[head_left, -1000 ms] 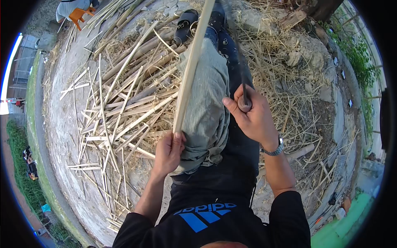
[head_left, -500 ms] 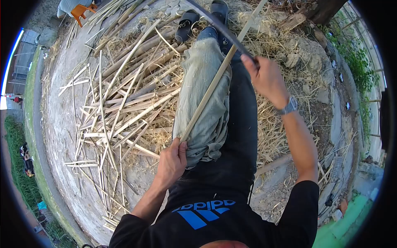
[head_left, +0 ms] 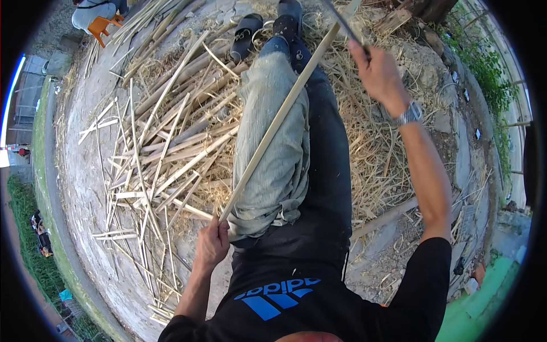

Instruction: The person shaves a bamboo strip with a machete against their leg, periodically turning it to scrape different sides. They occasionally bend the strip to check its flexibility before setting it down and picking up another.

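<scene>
Across grey cloth (head_left: 273, 148), bamboo strip (head_left: 279, 117) lies diagonal.
Left hand (head_left: 212, 245) fingers closed on strip's near end below cloth; right hand (head_left: 379, 74) fingers gripping knife (head_left: 342, 20), raised past cloth's far end.

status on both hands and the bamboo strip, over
Left hand shut on near end of bamboo strip. Right hand shut on knife, blade at strip's far end. Strip lies across cloth on thigh.

left hand (head_left: 212, 246) gripping bamboo strip (head_left: 279, 117), right hand (head_left: 379, 74) gripping knife (head_left: 342, 21)
</scene>
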A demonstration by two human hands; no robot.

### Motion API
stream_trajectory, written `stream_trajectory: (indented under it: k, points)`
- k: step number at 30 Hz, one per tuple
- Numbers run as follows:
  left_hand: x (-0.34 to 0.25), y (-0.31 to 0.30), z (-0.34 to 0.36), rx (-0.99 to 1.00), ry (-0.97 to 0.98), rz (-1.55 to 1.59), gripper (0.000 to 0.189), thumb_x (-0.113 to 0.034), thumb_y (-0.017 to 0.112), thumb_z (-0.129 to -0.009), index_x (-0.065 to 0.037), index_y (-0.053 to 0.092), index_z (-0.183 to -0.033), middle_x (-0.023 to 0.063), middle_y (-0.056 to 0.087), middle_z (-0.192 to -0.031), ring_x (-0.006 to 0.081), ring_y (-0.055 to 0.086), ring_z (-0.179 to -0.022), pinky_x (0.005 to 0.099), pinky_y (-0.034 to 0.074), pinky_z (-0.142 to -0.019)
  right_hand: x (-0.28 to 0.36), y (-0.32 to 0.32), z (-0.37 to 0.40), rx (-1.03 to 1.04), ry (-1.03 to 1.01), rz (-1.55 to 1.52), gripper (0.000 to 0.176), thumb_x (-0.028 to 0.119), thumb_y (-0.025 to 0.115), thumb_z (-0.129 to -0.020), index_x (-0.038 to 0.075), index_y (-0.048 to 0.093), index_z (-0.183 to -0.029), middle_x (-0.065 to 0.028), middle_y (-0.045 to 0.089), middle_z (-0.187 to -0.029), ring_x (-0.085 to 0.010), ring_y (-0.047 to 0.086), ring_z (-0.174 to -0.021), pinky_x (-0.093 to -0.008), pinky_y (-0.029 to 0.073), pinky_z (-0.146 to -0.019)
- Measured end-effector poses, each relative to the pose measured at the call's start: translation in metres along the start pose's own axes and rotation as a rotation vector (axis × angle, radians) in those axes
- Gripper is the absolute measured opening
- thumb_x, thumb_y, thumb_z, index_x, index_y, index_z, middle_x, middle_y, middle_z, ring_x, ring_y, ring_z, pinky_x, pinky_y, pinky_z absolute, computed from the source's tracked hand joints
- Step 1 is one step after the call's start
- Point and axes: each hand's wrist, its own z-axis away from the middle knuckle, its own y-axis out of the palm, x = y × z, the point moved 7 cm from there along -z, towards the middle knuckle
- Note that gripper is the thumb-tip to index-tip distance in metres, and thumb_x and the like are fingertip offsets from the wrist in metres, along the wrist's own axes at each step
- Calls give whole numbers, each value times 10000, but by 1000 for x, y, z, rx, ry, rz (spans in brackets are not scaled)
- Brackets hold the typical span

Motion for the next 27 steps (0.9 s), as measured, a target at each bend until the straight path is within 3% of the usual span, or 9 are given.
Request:
stream_trajectory:
  k: [6, 8, 11, 14, 17, 19, 22, 25, 27]
  points:
    - [28, 9, 3, -57, 32, -34, 157, -129, 559, -1014, -8, 574, -915, 218, 628, -641, 453, 652, -611, 508, 495, -535, 85, 44, 98, 292, -277, 43, 651, 680, 552, -966, 47, 677, -876, -170, 639, -586, -385, 682, -587, -488, 546, -556]
    - [48, 6, 14, -105, 82, -90, 135, -106, 565, -1003, -6, 569, -911, 214, 607, -617, 446, 637, -577, 510, 474, -512, 54, 28, 70, 71, -227, 98, 685, 703, 528, -973, 54, 653, -795, -142, 624, -551, -337, 672, -533, -465, 527, -513]
    - [65, 0, 27, -103, 85, -115, 119, -80, 579, -988, -5, 555, -899, 217, 587, -603, 444, 610, -544, 506, 449, -487, -44, -17, -13, -28, 11, 36, 769, 720, 458, -1002, 38, 608, -680, -106, 570, -510, -269, 609, -467, -430, 483, -476]
    - [62, -6, 15, -93, 73, -113, 120, -73, 573, -985, -6, 544, -890, 217, 577, -593, 446, 610, -547, 508, 446, -488, -51, -34, -21, -75, 34, 40, 798, 718, 429, -1014, 27, 596, -651, -101, 543, -500, -254, 580, -458, -427, 469, -476]
    - [49, -7, 8, -111, 106, -94, 102, -69, 572, -981, -1, 549, -908, 219, 581, -600, 446, 622, -561, 506, 457, -496, 31, -12, 36, 32, -115, -172, 748, 707, 446, -1011, 42, 618, -714, -110, 572, -519, -262, 611, -472, -444, 488, -481]
    - [54, -7, 5, -64, 82, -125, 92, -69, 572, -980, 1, 558, -922, 218, 586, -604, 445, 628, -566, 506, 463, -500, 77, 20, 87, 284, -205, -15, 701, 704, 470, -996, 51, 644, -813, -129, 624, -562, -308, 664, -519, -469, 522, -503]
    - [73, -16, 13, -117, 150, -174, 78, -65, 572, -978, 13, 578, -973, 211, 603, -619, 433, 636, -565, 502, 472, -504, 75, 43, 102, 357, -265, 17, 695, 726, 476, -977, 63, 662, -878, -151, 645, -599, -369, 687, -581, -502, 544, -538]
    - [98, -14, 25, -73, 138, -217, 125, -66, 570, -978, 33, 587, -1053, 191, 626, -648, 426, 626, -555, 502, 475, -509, 14, 4, 42, -28, -144, -21, 720, 706, 452, -1004, 46, 660, -803, -124, 592, -536, -332, 647, -525, -452, 496, -503]
    - [110, -19, 28, -56, 98, -214, 127, -72, 568, -981, 31, 587, -1054, 189, 620, -642, 429, 627, -563, 503, 477, -514, -80, -37, -17, -191, 66, -16, 791, 733, 449, -996, 43, 623, -652, -82, 510, -455, -268, 583, -444, -421, 455, -492]
